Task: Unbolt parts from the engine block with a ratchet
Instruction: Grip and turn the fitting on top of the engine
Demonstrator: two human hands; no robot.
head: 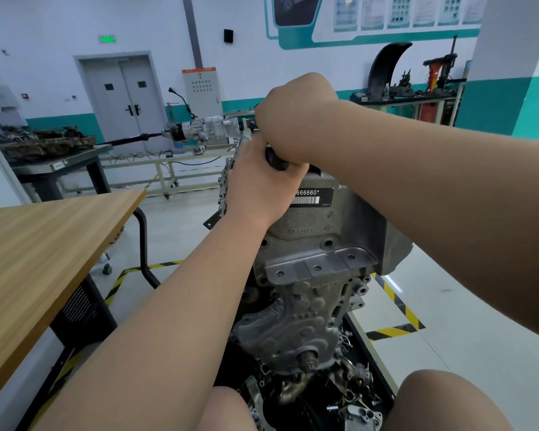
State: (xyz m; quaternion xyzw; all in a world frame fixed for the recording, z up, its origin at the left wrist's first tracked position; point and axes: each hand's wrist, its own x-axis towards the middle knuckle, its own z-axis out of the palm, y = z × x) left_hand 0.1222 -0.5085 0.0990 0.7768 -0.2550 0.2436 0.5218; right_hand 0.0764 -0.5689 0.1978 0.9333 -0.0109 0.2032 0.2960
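Right hand (296, 119): fingers curled in a fist round the black handle of the ratchet (276, 161), handle end poking out under the fist. Left hand (259, 185) just below, touching the handle; its fingers are hidden, grip cannot tell. Engine block (324, 250) directly beneath both hands. Wooden tabletop (44, 244) left of the fingers, well apart.
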